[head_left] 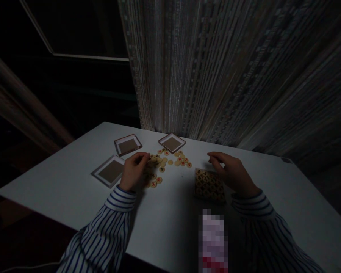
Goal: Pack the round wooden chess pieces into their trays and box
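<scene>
A pale string curtain (170, 68) hangs behind the far edge of the white tabletop (165, 223), its strands running up out of the dim view. Two sleeves (102, 231) with blue stripes reach in over the near side, one at each hand.

The left hand (135, 170) is over the left part of the loose pieces, thumb and fingers drawn together at its tip; whether its grip has a piece in it cannot be told. The right hand (231, 170) is just above the far right corner of the filled box, fingers bent and thumb near the forefinger; its grip, too, cannot be read as empty or holding.

Three shallow trays with brownish bases lie at the back and left: a grey-rimmed tray (95, 173) partly behind the left hand, a brown-rimmed tray (116, 147) beyond it, and a diamond-turned tray (182, 145) near the far edge.

The box (195, 185), right of centre, holds rows of round, dark-marked pieces. Smallest are the loose Chinese chess pieces (159, 180), spread between the trays and the box, some red-marked, some dark-marked, others showing blank faces; one blank piece (170, 162) lies between two clusters.
</scene>
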`<action>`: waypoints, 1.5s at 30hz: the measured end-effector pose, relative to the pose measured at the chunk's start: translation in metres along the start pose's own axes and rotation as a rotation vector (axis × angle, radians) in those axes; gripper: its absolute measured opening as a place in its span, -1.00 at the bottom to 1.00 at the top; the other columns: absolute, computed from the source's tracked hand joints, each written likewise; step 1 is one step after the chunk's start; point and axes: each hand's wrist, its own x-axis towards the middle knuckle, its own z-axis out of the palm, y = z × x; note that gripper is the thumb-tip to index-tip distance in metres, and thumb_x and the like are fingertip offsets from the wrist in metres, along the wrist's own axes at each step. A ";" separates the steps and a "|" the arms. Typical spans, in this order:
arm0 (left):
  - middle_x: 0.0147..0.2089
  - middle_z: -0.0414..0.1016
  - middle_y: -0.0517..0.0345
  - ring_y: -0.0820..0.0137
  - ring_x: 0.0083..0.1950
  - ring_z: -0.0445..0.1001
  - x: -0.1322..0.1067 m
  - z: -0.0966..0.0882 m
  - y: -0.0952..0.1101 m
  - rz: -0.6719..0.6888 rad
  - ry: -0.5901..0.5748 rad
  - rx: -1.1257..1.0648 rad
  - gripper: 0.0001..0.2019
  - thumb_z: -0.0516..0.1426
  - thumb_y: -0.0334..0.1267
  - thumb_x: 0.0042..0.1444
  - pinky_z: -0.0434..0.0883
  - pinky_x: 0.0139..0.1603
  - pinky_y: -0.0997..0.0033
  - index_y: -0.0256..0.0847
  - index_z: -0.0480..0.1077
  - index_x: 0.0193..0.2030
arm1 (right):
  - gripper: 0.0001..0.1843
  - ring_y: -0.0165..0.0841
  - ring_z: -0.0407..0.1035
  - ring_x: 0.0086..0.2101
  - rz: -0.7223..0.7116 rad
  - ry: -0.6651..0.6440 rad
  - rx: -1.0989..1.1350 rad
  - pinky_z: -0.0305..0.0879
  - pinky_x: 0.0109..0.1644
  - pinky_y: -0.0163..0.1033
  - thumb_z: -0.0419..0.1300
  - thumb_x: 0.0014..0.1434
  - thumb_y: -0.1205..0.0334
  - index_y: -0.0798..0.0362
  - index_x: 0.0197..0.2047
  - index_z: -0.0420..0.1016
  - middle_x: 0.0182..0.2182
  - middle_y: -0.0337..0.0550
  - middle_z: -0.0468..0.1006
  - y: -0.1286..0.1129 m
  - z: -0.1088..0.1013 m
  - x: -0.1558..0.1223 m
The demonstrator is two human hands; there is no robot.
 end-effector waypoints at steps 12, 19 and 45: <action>-0.39 0.51 0.12 0.40 -0.36 0.44 0.005 -0.005 -0.027 -0.028 0.011 0.023 -0.74 0.09 -0.14 -0.03 0.37 -0.33 0.44 -0.29 0.44 -0.29 | -0.79 -0.33 0.41 -0.35 -0.097 -0.176 -0.087 0.29 -0.27 -0.25 0.01 0.11 0.25 0.07 -0.32 0.46 -0.39 -0.12 0.54 -0.017 0.025 0.007; -0.28 0.50 0.06 0.35 -0.25 0.44 -0.001 -0.011 -0.047 0.090 -0.036 0.195 -0.70 0.02 -0.09 0.06 0.36 -0.21 0.38 -0.25 0.45 -0.27 | -0.77 -0.34 0.37 -0.32 -0.209 -0.351 -0.153 0.24 -0.26 -0.29 -0.01 0.14 0.20 0.06 -0.25 0.44 -0.35 -0.11 0.52 -0.029 0.050 0.015; -0.18 0.52 -0.02 0.28 -0.13 0.45 -0.006 -0.027 -0.066 0.064 0.093 0.393 -0.68 -0.07 -0.19 0.13 0.36 -0.08 0.27 -0.26 0.42 -0.15 | -0.67 -0.28 0.36 -0.20 -0.290 -0.742 -0.237 0.21 -0.23 -0.26 -0.04 0.16 0.08 0.06 -0.18 0.43 -0.22 -0.06 0.48 -0.103 0.134 0.053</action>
